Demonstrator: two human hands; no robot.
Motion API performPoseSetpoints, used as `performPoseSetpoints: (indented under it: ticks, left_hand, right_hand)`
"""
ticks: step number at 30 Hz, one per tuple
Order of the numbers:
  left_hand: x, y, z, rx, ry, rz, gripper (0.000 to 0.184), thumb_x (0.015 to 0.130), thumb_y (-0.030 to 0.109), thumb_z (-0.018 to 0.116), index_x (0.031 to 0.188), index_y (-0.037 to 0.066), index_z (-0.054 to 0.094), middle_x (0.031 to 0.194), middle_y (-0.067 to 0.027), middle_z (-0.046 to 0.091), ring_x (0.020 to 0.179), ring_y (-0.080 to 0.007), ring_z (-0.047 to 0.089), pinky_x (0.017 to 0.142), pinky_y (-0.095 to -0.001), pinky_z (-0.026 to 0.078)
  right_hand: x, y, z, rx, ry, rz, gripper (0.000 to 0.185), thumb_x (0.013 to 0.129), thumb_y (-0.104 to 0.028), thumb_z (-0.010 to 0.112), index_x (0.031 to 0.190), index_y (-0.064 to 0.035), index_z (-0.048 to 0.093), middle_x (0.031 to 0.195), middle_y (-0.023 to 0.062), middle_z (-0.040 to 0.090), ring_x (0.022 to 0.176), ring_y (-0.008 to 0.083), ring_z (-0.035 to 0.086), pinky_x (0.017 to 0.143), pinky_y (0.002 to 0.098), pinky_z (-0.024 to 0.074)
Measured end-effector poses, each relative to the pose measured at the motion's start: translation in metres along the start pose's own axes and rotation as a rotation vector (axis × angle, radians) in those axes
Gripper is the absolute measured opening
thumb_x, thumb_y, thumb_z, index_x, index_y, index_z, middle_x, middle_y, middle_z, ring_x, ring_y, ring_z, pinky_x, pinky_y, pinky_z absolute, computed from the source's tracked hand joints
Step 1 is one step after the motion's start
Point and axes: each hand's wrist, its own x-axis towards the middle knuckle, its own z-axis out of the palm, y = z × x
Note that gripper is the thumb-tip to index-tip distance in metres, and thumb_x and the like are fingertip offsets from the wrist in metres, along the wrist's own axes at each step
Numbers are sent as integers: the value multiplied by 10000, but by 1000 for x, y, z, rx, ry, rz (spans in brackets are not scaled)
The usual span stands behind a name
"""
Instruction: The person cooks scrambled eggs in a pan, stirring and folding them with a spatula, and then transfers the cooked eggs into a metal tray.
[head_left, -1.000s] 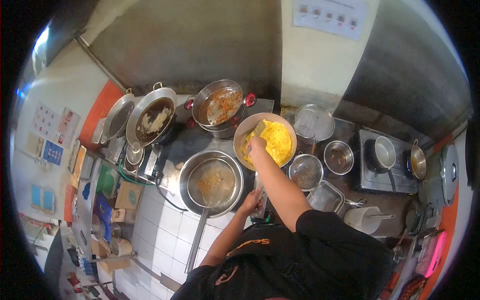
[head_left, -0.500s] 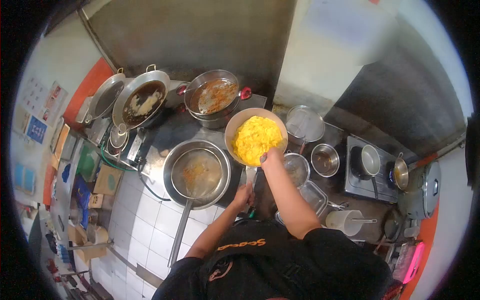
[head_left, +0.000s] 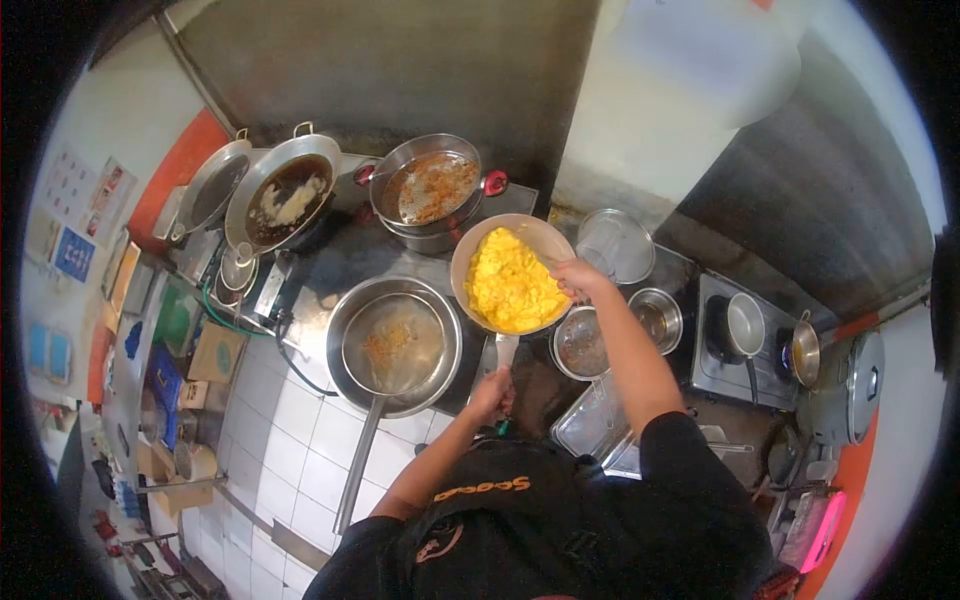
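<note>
Bright yellow scrambled eggs lie in a frying pan with a beige inside, heaped toward its left and lower side. My left hand is closed around the pan's pale handle. At the right side of the pan, over the edge of the eggs, is my right hand with its fingers curled closed. Whatever it grips is hidden by the fingers. To the left of the pan, a long-handled strainer with orange-brown crumbs rests over a large metal bowl.
Behind the pan stands a red-handled pot with a crumb-covered strainer. Woks with dark oil are at the back left. On the right are a lid-like mesh strainer, a metal pot, a clear container and a small stove.
My right hand has moved from the pan's lower edge up and right to its right side. The eggs have shifted, baring the pan's upper right. My left hand keeps the handle.
</note>
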Motion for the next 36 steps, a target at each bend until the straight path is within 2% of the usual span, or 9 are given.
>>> performPoseSetpoints:
  ticks: [5,11,14,18,19,22,25,32,36]
  left_hand:
    - [0,1,2,-54,23,-20,408,951,458,402,735,113,424,565,-23,403,441,-142,384,406,-290,323]
    - [-1,2,3,25,47,5,464,951,458,397,673,89,434,517,-42,408,408,-156,380,393,-301,334]
    - [6,-8,-3,32,47,44,471,948,460,403,666,84,440,510,-53,420,401,-161,389,382,-305,337]
    - [4,-1,-1,-10,28,24,451,947,452,413,684,87,443,512,-56,424,400,-159,394,378,-303,341]
    - [1,2,2,-18,34,25,445,947,448,415,687,89,442,511,-55,422,401,-157,394,379,-302,343]
    - [-4,7,6,-116,74,-24,435,949,443,415,690,95,443,518,-49,426,410,-155,403,381,-300,343]
    - [-1,4,-1,-28,24,19,421,951,442,406,710,98,443,531,-35,423,422,-151,409,385,-296,341]
    - [1,3,-3,38,12,-6,382,951,441,397,756,113,428,535,-16,396,420,-147,396,384,-302,325]
    - [-18,20,11,82,86,-42,380,945,453,405,751,126,410,538,-15,383,420,-142,377,389,-296,321]
  right_hand:
    - [-72,-50,34,-1138,-141,-180,563,787,-60,498,1344,-80,420,853,212,649,665,262,662,558,396,518]
    - [-35,36,81,-888,220,-366,415,779,-70,466,1179,-49,573,970,273,623,926,371,624,804,462,489]
    - [-8,38,74,-857,260,-327,378,766,-69,474,1125,-30,586,981,269,622,932,378,618,798,464,489]
    - [-32,-20,31,-1131,-298,-1,312,768,-112,510,1026,40,597,911,264,630,661,278,663,518,390,508]
    - [-51,-14,22,-586,-160,46,238,812,-133,525,981,28,570,712,190,605,454,199,577,366,331,421]
    - [-88,-6,28,439,-25,140,138,860,-138,519,953,-37,501,580,90,508,359,174,469,332,290,367]
    - [-54,27,47,1042,72,261,77,855,-75,454,792,-43,425,522,43,411,355,137,371,310,266,303]
    - [12,27,65,906,411,13,92,870,-100,470,831,-29,426,520,50,393,345,164,383,305,299,303]
    - [26,25,49,645,153,-59,88,875,-150,522,884,-80,468,545,34,414,341,141,369,312,310,305]
